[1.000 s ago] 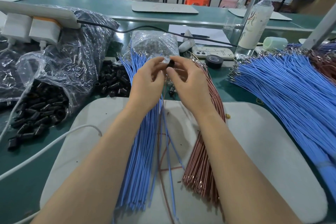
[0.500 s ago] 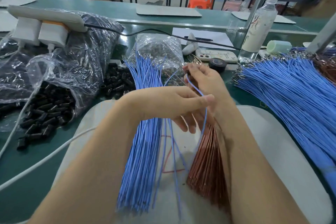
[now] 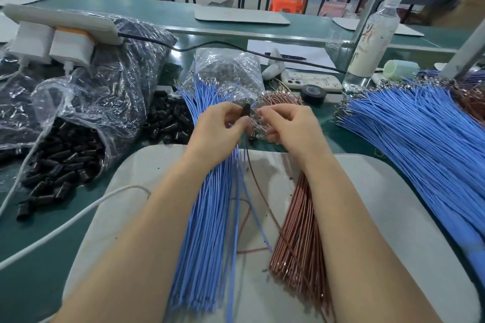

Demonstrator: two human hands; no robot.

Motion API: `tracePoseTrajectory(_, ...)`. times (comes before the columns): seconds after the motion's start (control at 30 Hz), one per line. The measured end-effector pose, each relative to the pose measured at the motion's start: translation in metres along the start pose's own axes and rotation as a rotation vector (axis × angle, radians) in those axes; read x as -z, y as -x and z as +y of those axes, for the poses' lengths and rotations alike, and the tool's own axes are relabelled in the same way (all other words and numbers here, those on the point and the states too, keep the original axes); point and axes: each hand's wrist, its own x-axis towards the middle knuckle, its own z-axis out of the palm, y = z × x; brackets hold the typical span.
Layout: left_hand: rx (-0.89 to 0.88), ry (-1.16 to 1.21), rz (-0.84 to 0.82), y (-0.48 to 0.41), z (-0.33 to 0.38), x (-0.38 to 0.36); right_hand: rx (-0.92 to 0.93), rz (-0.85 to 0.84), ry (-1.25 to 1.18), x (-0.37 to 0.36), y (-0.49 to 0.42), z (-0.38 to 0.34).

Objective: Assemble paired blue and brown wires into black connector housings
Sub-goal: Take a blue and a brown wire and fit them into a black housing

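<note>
Trailing toward the wearer below the left hand (image 3: 217, 134), one thin blue insulated wire (image 3: 237, 217) and one thin brown insulated wire (image 3: 258, 189) run lengthwise. Left thumb and fingers pinch a small black plastic connector housing (image 3: 246, 110), long axis upright, wires at its lower end. Right hand (image 3: 288, 128) sits just right of it, fingers curled; contents undeterminable. Judgement: any seating push runs along that upright axis.

No words, brands or numbers can be read. The clear plastic bottle with a white label (image 3: 372, 42) on the green desk (image 3: 183, 21) carries red and dark printed marks, too blurred to make out. The pale phone case (image 3: 312, 81) near it bears thin dark scribbles, not legible.
</note>
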Motion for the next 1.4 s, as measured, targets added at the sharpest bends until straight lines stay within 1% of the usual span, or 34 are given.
tracePoseTrajectory(0.03, 0.027, 0.056, 0.033, 0.0, -0.001, 0.0, 0.036, 0.05, 0.188, 0.004, -0.001, 0.002)
tracePoseTrajectory(0.07, 0.057, 0.125, 0.05, 0.001, -0.002, 0.0, 0.063, 0.064, 0.37, 0.007, -0.002, 0.004)
tracePoseTrajectory(0.13, 0.091, 0.236, 0.065, 0.003, -0.003, -0.001, 0.075, 0.024, 0.651, 0.007, -0.001, 0.006)
tracePoseTrajectory(0.17, 0.098, 0.269, 0.072, 0.004, -0.004, -0.002, 0.069, 0.002, 0.736, 0.004, -0.001, 0.008)
tracePoseTrajectory(0.23, 0.105, 0.31, 0.081, 0.004, -0.004, -0.002, 0.041, -0.015, 0.826, -0.001, -0.002, 0.009)
tracePoseTrajectory(0.4, 0.085, 0.288, 0.087, 0.004, -0.004, -0.005, 0.012, 0.014, 1.027, -0.015, -0.007, 0.016)
tracePoseTrajectory(0.47, 0.047, 0.238, 0.088, 0.005, -0.005, -0.006, 0.022, 0.05, 1.017, -0.017, -0.007, 0.019)
tracePoseTrajectory(0.53, 0.008, 0.178, 0.077, 0.006, -0.006, -0.006, 0.064, 0.096, 0.93, -0.015, -0.006, 0.021)
tracePoseTrajectory(0.6, -0.019, 0.15, 0.062, 0.008, -0.006, -0.005, 0.118, 0.158, 0.742, -0.011, -0.005, 0.02)
tracePoseTrajectory(0.67, -0.035, 0.172, 0.044, 0.009, -0.006, -0.006, 0.175, 0.195, 0.5, -0.007, -0.004, 0.013)
tracePoseTrajectory(0.73, -0.046, 0.205, 0.032, 0.008, -0.006, -0.007, 0.216, 0.16, 0.298, -0.003, -0.003, 0.005)
tracePoseTrajectory(0.8, -0.05, 0.234, 0.026, 0.008, -0.007, -0.007, 0.234, 0.087, 0.198, 0.0, -0.001, 0.001)
tracePoseTrajectory(0.9, -0.064, 0.264, 0.006, 0.007, -0.007, -0.007, 0.253, 0.04, 0.2, 0.002, 0.002, -0.002)
tracePoseTrajectory(1.13, -0.089, 0.293, 0.004, 0.008, -0.005, -0.007, 0.274, 0.036, 0.274, 0.001, 0.005, -0.007)
tracePoseTrajectory(1.27, -0.098, 0.189, 0.025, 0.009, -0.005, -0.007, 0.335, 0.01, 0.409, -0.007, 0.007, -0.007)
tracePoseTrajectory(1.33, -0.101, 0.137, 0.029, 0.009, -0.004, -0.006, 0.366, 0.033, 0.45, -0.01, 0.007, -0.007)
tracePoseTrajectory(1.4, -0.117, 0.066, 0.041, 0.009, -0.004, -0.007, 0.392, 0.082, 0.441, -0.011, 0.007, -0.008)
